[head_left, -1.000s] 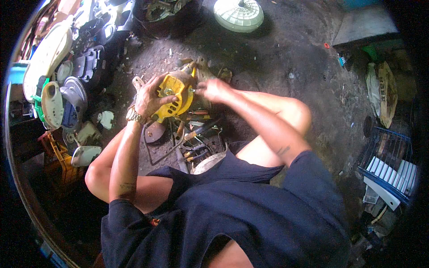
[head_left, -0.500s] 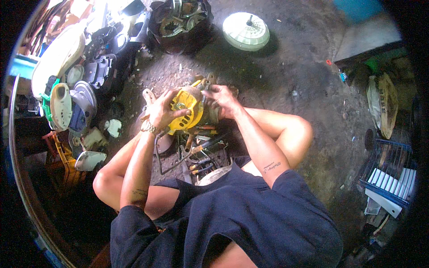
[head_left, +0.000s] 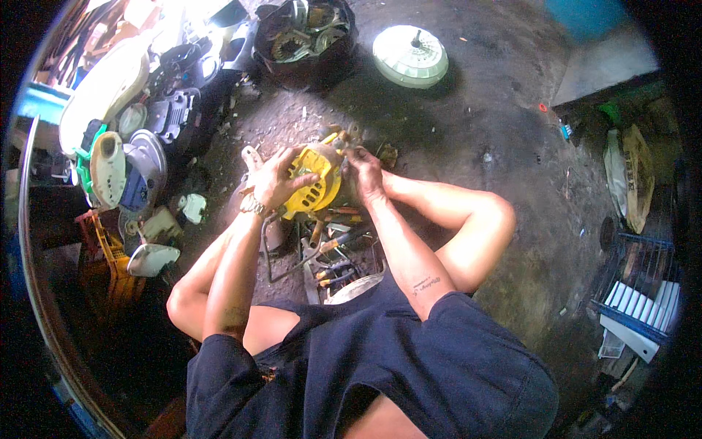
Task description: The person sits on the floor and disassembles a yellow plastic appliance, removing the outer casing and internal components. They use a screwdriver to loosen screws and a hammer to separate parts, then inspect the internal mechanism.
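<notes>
Between my hands, above the floor and my folded legs, is a yellow slotted plastic housing (head_left: 329,189). My left hand (head_left: 276,181) is closed on its left side, thumb laid across the front near the slots. On the far right edge of the housing, my right hand (head_left: 365,175) has its fingers curled together; whatever they pinch is hidden. Small yellow and dark metal parts (head_left: 338,137) show just beyond the housing. Hand tools (head_left: 338,245), some with orange or yellow handles, lie below it in front of my lap, beside a bent dark metal rod (head_left: 266,256).
A dark tub (head_left: 274,73) of metal scrap stands at the far side, with a white round ribbed plastic piece (head_left: 409,58) to its right. Plastic covers and casings (head_left: 172,113) are piled at left. A blue wire rack (head_left: 643,256) and a sack (head_left: 636,179) stand at right.
My right hand's fingers have curled in closer against the housing's right edge. My left hand still holds the housing, which is turned slightly. The whole view has shifted a little.
</notes>
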`<state>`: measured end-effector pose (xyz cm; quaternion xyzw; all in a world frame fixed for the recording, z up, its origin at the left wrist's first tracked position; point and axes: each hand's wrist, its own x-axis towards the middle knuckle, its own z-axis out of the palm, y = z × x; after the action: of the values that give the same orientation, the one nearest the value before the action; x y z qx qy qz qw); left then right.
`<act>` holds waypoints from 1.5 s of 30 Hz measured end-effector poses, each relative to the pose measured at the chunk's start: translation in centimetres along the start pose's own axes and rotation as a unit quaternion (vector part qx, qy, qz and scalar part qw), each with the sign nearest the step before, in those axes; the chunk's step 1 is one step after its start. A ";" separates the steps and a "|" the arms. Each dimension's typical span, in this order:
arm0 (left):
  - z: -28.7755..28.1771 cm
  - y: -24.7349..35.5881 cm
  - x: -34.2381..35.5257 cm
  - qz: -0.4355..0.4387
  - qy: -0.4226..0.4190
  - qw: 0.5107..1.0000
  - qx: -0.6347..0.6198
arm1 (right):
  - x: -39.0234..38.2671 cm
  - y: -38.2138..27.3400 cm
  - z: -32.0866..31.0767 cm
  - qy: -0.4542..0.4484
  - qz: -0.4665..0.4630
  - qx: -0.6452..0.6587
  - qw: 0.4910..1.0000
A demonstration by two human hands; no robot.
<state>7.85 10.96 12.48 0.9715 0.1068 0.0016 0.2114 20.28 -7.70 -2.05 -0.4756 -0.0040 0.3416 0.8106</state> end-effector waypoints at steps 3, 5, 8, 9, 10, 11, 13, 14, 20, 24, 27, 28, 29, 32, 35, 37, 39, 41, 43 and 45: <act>0.3 -0.2 0.0 0.009 0.026 0.992 -0.126 | 0.4 0.3 0.1 -0.012 0.030 0.093 0.995; 0.9 -0.6 -0.3 0.030 0.061 0.986 -0.155 | 0.0 0.0 0.7 0.001 0.000 -0.031 1.000; 1.5 -1.1 -0.2 0.001 0.055 0.983 -0.175 | -0.9 -0.7 1.8 -0.011 -0.098 -0.122 0.988; 1.4 -0.9 0.2 0.006 0.046 0.985 -0.164 | -1.0 -0.9 2.2 0.001 -0.164 -0.171 0.972; 1.3 -0.8 0.7 0.011 0.036 0.987 -0.153 | -0.8 -1.9 1.6 -0.036 -0.150 -0.186 0.970; 1.1 -0.9 0.0 0.003 0.022 0.990 -0.140 | -1.8 -3.9 2.0 -0.078 -0.124 -0.196 0.970; 0.3 -0.2 -0.1 0.006 0.019 0.995 -0.103 | -3.0 -7.4 2.3 -0.075 -0.117 -0.154 0.978; 0.3 -0.1 -0.3 0.007 0.038 0.993 -0.114 | -2.7 -7.9 2.5 -0.065 -0.130 -0.045 0.988; 0.8 -0.2 -0.3 0.003 0.074 0.988 -0.137 | -6.0 -6.0 1.7 -0.017 -0.286 -0.533 0.796; 0.9 -0.1 -0.3 0.001 0.072 0.982 -0.177 | -5.8 -3.8 1.2 -0.038 -0.336 -0.595 0.729; 0.7 -0.2 -0.3 -0.018 0.062 0.988 -0.139 | -5.2 -3.6 1.2 -0.055 -0.331 -0.647 0.685; 1.2 -0.8 -0.3 -0.023 0.059 0.986 -0.152 | -4.7 -3.6 1.2 -0.074 -0.352 -0.647 0.672; 1.4 -0.8 -0.3 -0.013 0.071 0.985 -0.158 | -4.5 -3.6 1.0 -0.092 -0.369 -0.650 0.659; 1.4 -1.0 -0.2 -0.006 0.072 0.984 -0.163 | -4.0 -4.1 0.5 -0.151 -0.403 -0.654 0.622; 0.8 -0.5 -0.2 -0.003 0.060 0.984 -0.169 | -3.7 -5.3 0.3 -0.196 -0.357 -0.687 0.602; 1.3 -1.0 -0.2 -0.004 0.063 0.986 -0.154 | -3.9 -5.0 0.3 -0.150 -0.404 -0.631 0.645; 0.7 -0.8 -0.1 -0.011 0.037 0.985 -0.166 | -4.3 -5.0 0.5 -0.121 -0.391 -0.615 0.674; 0.5 -0.8 -0.2 -0.013 0.033 0.984 -0.173 | -4.2 -4.8 0.8 -0.126 -0.376 -0.638 0.660; 0.8 -0.7 -0.4 -0.010 0.052 0.984 -0.173 | -4.3 -4.8 1.1 -0.136 -0.350 -0.663 0.648; 0.8 -0.5 -0.4 -0.026 0.048 0.983 -0.174 | -4.3 -5.2 0.8 -0.163 -0.340 -0.654 0.656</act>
<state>7.42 11.03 11.60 0.9157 0.1397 0.0609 0.3718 19.53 -11.13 3.82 -0.7849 -0.5200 0.0239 0.3363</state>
